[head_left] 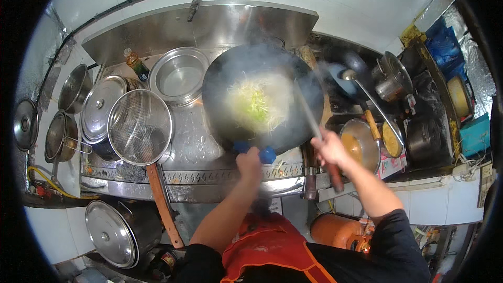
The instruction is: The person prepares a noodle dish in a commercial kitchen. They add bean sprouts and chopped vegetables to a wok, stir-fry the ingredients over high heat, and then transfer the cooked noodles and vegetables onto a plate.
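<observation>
A large dark wok (220,74) sits on the stove, with steam rising from it. Thin pale-green shreds of vegetable (255,104) lie in its middle, blurred by the steam. My left hand (249,163) grips the wok's near edge through a blue cloth (267,155). In my right hand (330,147) is a long metal-shafted cooking utensil (308,112) with a reddish-brown handle end. Its shaft reaches over the wok's right side; steam and blur hide its head, so I cannot tell whether it is a ladle or a spatula.
Left of the wok are a metal basin (178,74), a wood-handled mesh strainer (140,125), a lidded pot (103,106) and a sauce bottle (136,64). On the right, a ladle (371,96) lies near a bowl of orange-brown liquid (369,153). An orange gas cylinder (338,232) stands below.
</observation>
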Motion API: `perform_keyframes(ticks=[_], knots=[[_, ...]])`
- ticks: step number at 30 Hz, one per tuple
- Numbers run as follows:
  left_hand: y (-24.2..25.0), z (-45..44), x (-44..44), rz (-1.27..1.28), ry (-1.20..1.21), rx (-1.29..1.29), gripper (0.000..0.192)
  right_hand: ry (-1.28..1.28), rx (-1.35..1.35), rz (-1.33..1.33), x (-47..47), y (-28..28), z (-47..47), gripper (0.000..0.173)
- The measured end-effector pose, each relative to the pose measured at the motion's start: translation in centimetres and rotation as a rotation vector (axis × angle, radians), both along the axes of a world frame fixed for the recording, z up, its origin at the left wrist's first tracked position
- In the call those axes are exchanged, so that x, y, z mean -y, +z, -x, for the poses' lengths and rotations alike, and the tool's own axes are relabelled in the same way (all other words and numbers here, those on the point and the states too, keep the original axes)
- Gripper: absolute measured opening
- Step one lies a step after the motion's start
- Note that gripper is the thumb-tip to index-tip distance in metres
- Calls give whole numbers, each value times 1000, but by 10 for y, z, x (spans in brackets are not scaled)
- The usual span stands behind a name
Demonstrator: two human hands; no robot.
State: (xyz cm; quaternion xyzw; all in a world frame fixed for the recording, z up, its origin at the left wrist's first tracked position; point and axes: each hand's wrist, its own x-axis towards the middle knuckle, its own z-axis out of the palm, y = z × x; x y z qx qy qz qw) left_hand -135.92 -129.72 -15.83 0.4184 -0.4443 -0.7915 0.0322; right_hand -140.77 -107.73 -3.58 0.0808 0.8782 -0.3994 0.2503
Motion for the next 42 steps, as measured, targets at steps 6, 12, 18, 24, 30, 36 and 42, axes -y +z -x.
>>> perform_keyframes(ticks=[6, 12, 18, 24, 30, 36, 42], knots=[[23, -3, 12, -34, 33, 30, 16, -515, 855, 1423, 2, 20, -39, 23], [14, -6, 12, -44, -53, -28, 16, -278, 377, 865, 5, 99, -65, 37], [-3, -6, 0, -138, -70, -16, 11, -33, 17, 286, 3, 117, -40, 55], [1, -10, 1, 4, -65, -38, 21, 263, -310, -291, 39, -3, 49, 51], [14, -6, 11, -216, 23, -24, 21, 868, -206, -639, 36, 22, -23, 78], [29, -3, 16, -116, -63, 48, 21, 1123, -419, -1140, -51, 94, 1, 66], [24, -6, -5, -50, -62, 34, 12, 680, -366, -718, -56, 155, -73, 70]])
